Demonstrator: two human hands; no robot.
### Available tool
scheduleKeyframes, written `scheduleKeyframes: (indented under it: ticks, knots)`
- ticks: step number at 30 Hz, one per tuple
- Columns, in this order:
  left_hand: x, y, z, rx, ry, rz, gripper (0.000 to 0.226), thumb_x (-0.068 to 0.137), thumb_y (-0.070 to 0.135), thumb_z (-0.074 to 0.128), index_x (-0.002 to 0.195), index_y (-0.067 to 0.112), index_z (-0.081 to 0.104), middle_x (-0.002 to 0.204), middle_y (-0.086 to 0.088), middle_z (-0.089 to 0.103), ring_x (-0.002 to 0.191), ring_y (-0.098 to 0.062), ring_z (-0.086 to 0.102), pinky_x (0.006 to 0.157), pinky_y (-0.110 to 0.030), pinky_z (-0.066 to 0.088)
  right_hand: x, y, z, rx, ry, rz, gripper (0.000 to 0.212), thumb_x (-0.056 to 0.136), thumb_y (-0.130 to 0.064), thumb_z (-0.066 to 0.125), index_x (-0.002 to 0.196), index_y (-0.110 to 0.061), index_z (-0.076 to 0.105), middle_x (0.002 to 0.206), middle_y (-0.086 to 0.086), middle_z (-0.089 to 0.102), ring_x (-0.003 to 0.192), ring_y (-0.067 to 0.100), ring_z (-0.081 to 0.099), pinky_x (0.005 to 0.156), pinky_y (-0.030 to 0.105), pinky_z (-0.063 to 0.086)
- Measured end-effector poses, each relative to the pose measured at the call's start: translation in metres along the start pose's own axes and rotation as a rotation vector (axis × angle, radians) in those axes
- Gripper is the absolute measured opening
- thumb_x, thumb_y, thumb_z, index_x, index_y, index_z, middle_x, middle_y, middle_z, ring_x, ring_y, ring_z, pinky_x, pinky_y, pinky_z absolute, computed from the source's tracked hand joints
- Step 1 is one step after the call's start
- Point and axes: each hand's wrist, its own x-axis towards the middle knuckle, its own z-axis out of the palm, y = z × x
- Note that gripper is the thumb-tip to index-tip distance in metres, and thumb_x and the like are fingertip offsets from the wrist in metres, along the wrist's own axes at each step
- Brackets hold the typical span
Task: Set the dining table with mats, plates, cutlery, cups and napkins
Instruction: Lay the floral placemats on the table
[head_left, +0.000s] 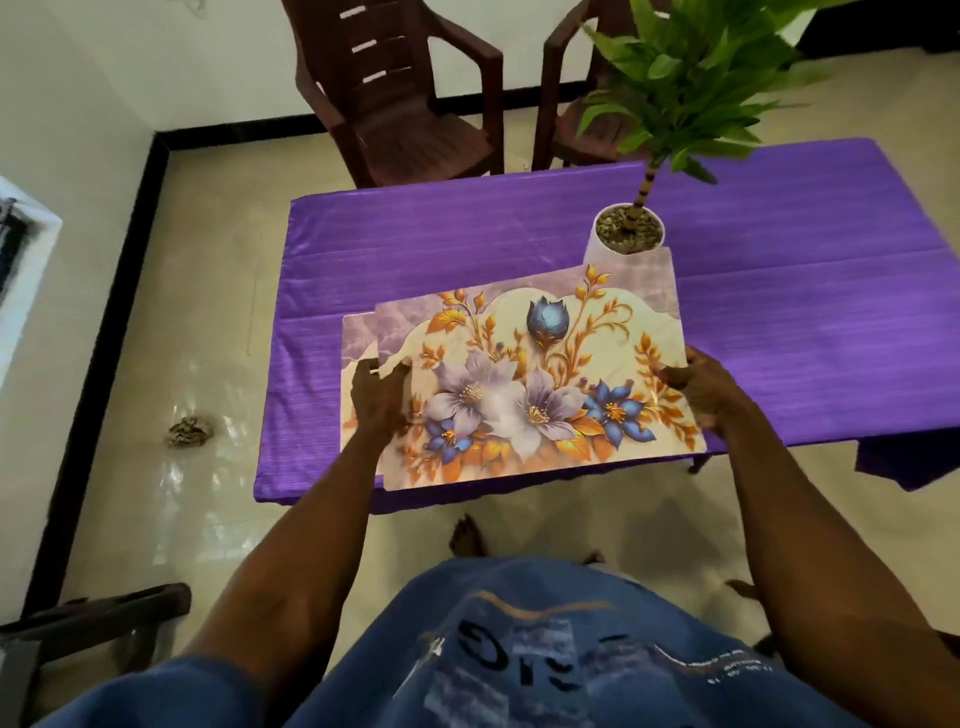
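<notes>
The person stands at the near edge of the table (779, 312), which has a purple cloth on it. This looks like the first step: laying the mats. The left hand (378, 397) grips the left side of a stack of flowery mats (524, 384), and the right hand (698, 387) grips the right side. The stack sits between the two hands, over the near part of the table. Next, one mat likely has to be slid off and laid flat. Just past the mats stands a potted plant (631, 228). Two brown chairs (400, 93) wait on the far side.
</notes>
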Motion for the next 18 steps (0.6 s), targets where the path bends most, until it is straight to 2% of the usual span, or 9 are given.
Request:
scheduleKeyframes:
  ticks: [1,2,3,5,7,10,13,16,18]
  knots:
    - [-0.004,0.001,0.003,-0.036,-0.044,0.025,0.056,0.082,0.047,0.071,0.127,0.022,0.052,0.124,-0.008,0.061,0.109,-0.033,0.062,0.091,-0.051,0.053,-0.001,0.001,-0.012,0.005,0.014,-0.008,0.069,0.045,-0.036,0.096,0.106,-0.018,0.070,0.109,0.017,0.071,0.099,0.035,0.068,0.088,0.054,0.053]
    - [-0.012,0.004,0.009,-0.081,-0.094,0.068,0.052,0.083,0.041,0.071,0.128,0.026,0.050,0.121,-0.005,0.062,0.104,-0.033,0.064,0.084,-0.050,0.056,-0.003,0.001,-0.024,0.013,0.034,-0.021,0.055,0.059,-0.028,0.090,0.108,-0.016,0.069,0.113,0.019,0.069,0.103,0.037,0.066,0.092,0.057,0.051]
    - [-0.023,0.011,0.018,-0.123,-0.144,0.111,0.050,0.088,0.029,0.069,0.132,0.026,0.047,0.119,-0.003,0.061,0.099,-0.029,0.066,0.076,-0.043,0.060,-0.007,-0.001,-0.036,0.019,0.056,-0.036,0.040,0.073,-0.018,0.082,0.111,-0.013,0.067,0.115,0.021,0.068,0.106,0.038,0.064,0.095,0.058,0.049]
    - [-0.047,0.028,0.041,-0.169,-0.184,0.182,0.054,0.093,0.003,0.060,0.142,0.015,0.040,0.123,-0.003,0.057,0.098,-0.021,0.062,0.064,-0.020,0.057,-0.007,-0.004,-0.067,-0.004,0.102,-0.044,0.030,0.085,-0.008,0.070,0.114,-0.010,0.065,0.110,0.019,0.069,0.098,0.034,0.067,0.094,0.056,0.050]
    - [-0.074,0.046,0.076,-0.170,-0.174,0.248,0.056,0.093,-0.006,0.055,0.144,0.009,0.038,0.131,-0.006,0.052,0.108,-0.019,0.056,0.072,-0.013,0.052,-0.012,-0.012,-0.104,-0.027,0.124,-0.064,0.027,0.086,-0.006,0.069,0.113,-0.009,0.065,0.102,0.014,0.070,0.078,0.021,0.071,0.087,0.048,0.055]
    - [-0.109,0.066,0.136,-0.113,-0.130,0.304,0.059,0.090,0.000,0.057,0.145,0.013,0.041,0.139,-0.001,0.048,0.119,-0.014,0.050,0.094,-0.025,0.047,-0.023,-0.025,-0.167,-0.063,0.169,-0.084,0.027,0.086,-0.005,0.070,0.113,-0.008,0.066,0.089,0.006,0.074,0.068,0.013,0.071,0.068,0.034,0.059]
    - [-0.144,0.084,0.197,-0.107,-0.111,0.341,0.059,0.086,0.002,0.056,0.143,0.013,0.044,0.132,0.002,0.051,0.118,-0.013,0.051,0.094,-0.020,0.042,-0.033,-0.036,-0.231,-0.128,0.258,-0.133,0.025,0.084,-0.001,0.070,0.108,-0.007,0.066,0.074,-0.001,0.073,0.059,0.007,0.069,0.056,0.027,0.057]
    - [-0.164,0.098,0.247,-0.098,-0.105,0.365,0.063,0.076,0.013,0.053,0.139,0.018,0.049,0.134,-0.007,0.057,0.122,-0.026,0.054,0.102,-0.042,0.046,-0.035,-0.047,-0.274,-0.218,0.383,-0.175,0.024,0.083,-0.001,0.069,0.106,-0.008,0.067,0.087,0.004,0.070,0.061,0.006,0.063,0.053,0.018,0.052]
    - [-0.175,0.112,0.277,-0.113,-0.115,0.372,0.063,0.075,0.014,0.052,0.138,0.020,0.050,0.135,-0.007,0.057,0.123,-0.027,0.054,0.102,-0.049,0.046,-0.030,-0.057,-0.300,-0.267,0.443,-0.203,0.023,0.084,0.000,0.065,0.105,-0.007,0.067,0.093,0.007,0.066,0.066,0.008,0.059,0.051,0.012,0.048]
